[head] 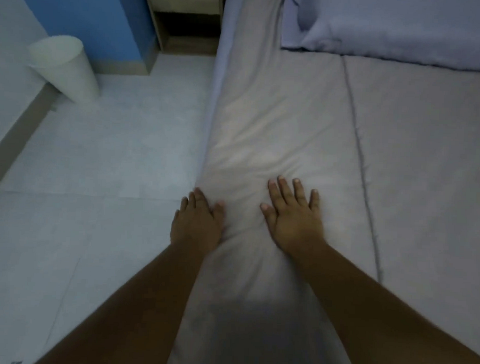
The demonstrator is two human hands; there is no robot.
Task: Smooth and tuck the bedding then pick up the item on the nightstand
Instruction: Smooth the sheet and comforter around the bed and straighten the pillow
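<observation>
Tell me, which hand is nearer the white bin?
Left. The left hand presses the bedding at its floor-side edge, toward the white bin; the right hand lies flat farther in.

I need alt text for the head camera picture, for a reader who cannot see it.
The left hand presses the edge of the grey bedding and the right hand lies flat on top. A pillow lies further up; a white bin stands on the floor, left of a wooden nightstand.

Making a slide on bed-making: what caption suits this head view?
Left hand presses the grey bedding at the mattress edge while the right hand lies spread flat on top, pillow beyond.
</observation>
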